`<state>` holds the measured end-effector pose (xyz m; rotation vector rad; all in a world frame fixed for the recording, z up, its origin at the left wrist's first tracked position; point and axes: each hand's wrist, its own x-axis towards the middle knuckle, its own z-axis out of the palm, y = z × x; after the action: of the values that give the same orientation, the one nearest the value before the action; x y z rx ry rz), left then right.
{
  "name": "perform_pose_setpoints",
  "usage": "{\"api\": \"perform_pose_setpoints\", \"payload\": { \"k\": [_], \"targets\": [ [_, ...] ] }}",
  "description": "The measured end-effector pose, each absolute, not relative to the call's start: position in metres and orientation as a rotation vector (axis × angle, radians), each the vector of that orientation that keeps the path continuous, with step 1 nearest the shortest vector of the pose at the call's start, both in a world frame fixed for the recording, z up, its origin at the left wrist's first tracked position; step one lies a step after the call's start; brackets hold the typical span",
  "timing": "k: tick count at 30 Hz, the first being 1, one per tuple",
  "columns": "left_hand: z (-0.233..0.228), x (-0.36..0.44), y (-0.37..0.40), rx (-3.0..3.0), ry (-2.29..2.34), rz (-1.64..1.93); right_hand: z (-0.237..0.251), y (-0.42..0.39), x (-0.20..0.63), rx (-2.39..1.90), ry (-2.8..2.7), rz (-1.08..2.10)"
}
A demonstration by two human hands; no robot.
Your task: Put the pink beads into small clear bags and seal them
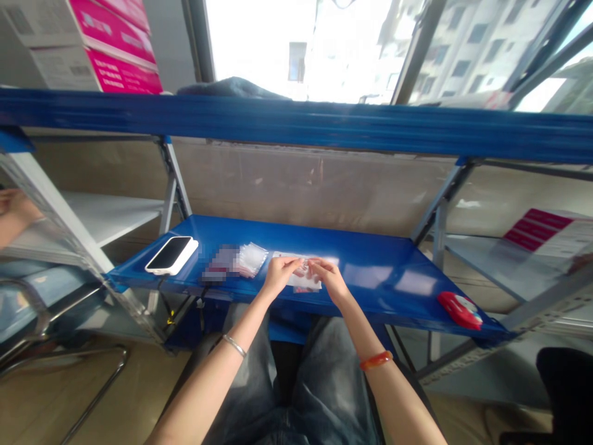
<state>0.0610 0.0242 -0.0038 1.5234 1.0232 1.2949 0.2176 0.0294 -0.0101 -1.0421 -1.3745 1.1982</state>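
Both of my hands meet over a white sheet [285, 255] on the blue shelf. My left hand [281, 273], with a silver bangle on its wrist, pinches one side of a small clear plastic bag [304, 269]. On the other side of the bag, the fingers of my right hand [328, 275] are closed on it too; an orange-red bangle circles that wrist. The bag's contents are too small to make out. Just left of my left hand lies a stack of small clear bags [252, 258], beside a pixelated patch.
A white-cased phone [172, 255] lies at the shelf's left end, and a red object with a white top [460, 310] at its right end. A blue beam [296, 123] crosses above. Another person's hand [18, 209] shows at far left, beyond a metal post.
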Motion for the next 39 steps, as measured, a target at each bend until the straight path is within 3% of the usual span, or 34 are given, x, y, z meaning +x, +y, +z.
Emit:
{"api": "perform_pose_setpoints", "payload": {
  "k": [9,12,15,19,25,34,39],
  "targets": [
    [-0.023,0.12,0.041,1.578,1.046,1.184,-0.026,0.038,0.274,-1.369,-1.383,1.06],
    [-0.034,0.142,0.038,1.624,1.119,1.225,-0.041,0.043,0.29,-1.51,-1.424,0.777],
    [-0.043,0.154,0.024,2.031,1.192,1.3,-0.051,0.038,0.297,-1.635,-1.44,0.294],
    [-0.054,0.155,-0.006,2.567,1.128,1.092,-0.055,0.011,0.294,-1.731,-1.586,-0.174],
    [-0.062,0.154,-0.016,2.72,1.099,0.914,-0.065,-0.017,0.295,-1.721,-2.003,-0.116],
    [-0.067,0.18,0.03,2.725,1.335,0.698,-0.062,0.061,0.319,-1.805,-2.12,0.006],
    [-0.066,0.186,0.036,2.705,1.478,0.9,-0.062,0.092,0.315,-1.93,-2.125,-0.111]
  ]
}}
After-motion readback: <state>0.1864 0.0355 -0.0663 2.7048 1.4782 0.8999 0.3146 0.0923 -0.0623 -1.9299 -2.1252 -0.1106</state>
